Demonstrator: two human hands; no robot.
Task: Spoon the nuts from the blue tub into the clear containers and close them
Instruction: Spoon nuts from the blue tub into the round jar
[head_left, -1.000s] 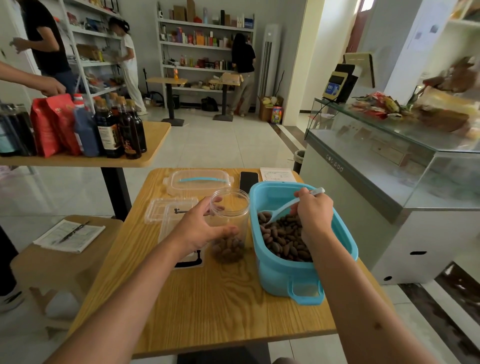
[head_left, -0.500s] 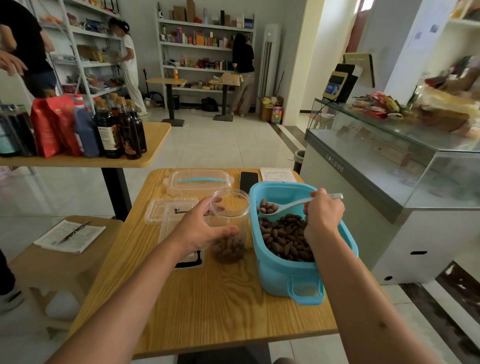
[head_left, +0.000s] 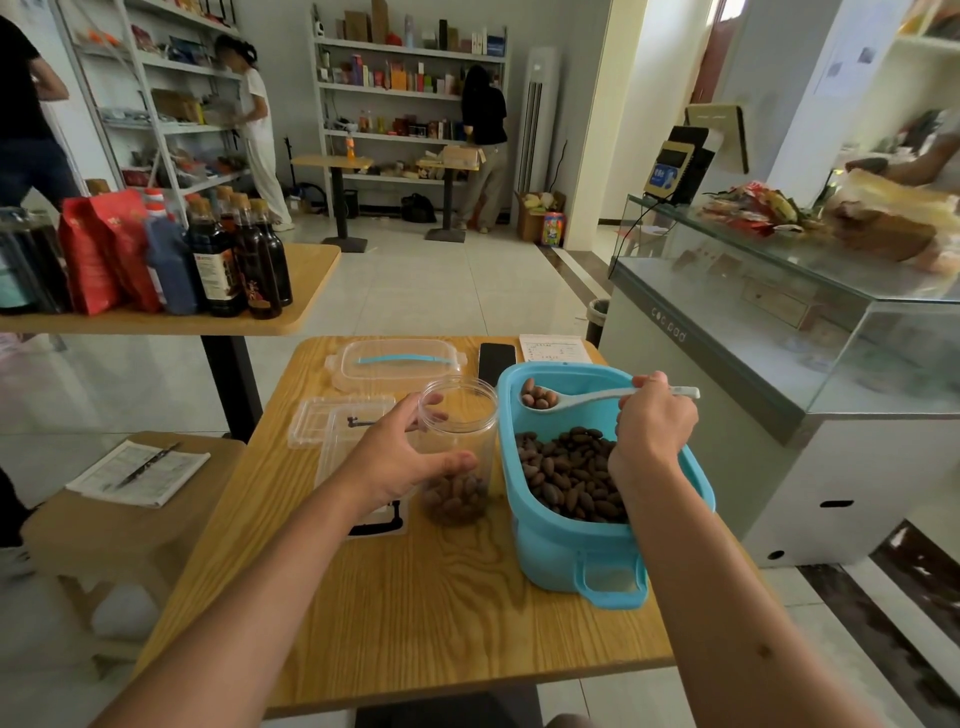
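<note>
I am holding the clear jar (head_left: 458, 447) upright with my left hand (head_left: 400, 460), fingers and thumb wrapped round its near wall — thumb lying across the front, fingertips curling over the far rim. A shallow layer of nuts is sitting in the bottom of the jar, just below my thumb. The jar is standing on the wooden table (head_left: 415, 597), touching or nearly touching the blue tub (head_left: 597, 551) immediately to the right of that hand.

My right hand (head_left: 652, 431) is closed around the handle of a white spoon (head_left: 587, 397), fist above the tub's right side. The spoon's bowl is reaching out to the left of this hand, loaded with a few nuts (head_left: 539, 399) and hanging over the far end of the tub, just right of the jar's open mouth. Below and to the left of my right wrist, the tub is holding a heap of brown nuts.

Beyond my left hand, a clear lid with a blue strip (head_left: 397, 361) is lying flat on the table, and a flat clear container (head_left: 340, 426) is lying just to the left of the fingers. A black phone (head_left: 496, 360) is resting past the jar, between the lid and a sheet of paper (head_left: 553, 349).
</note>
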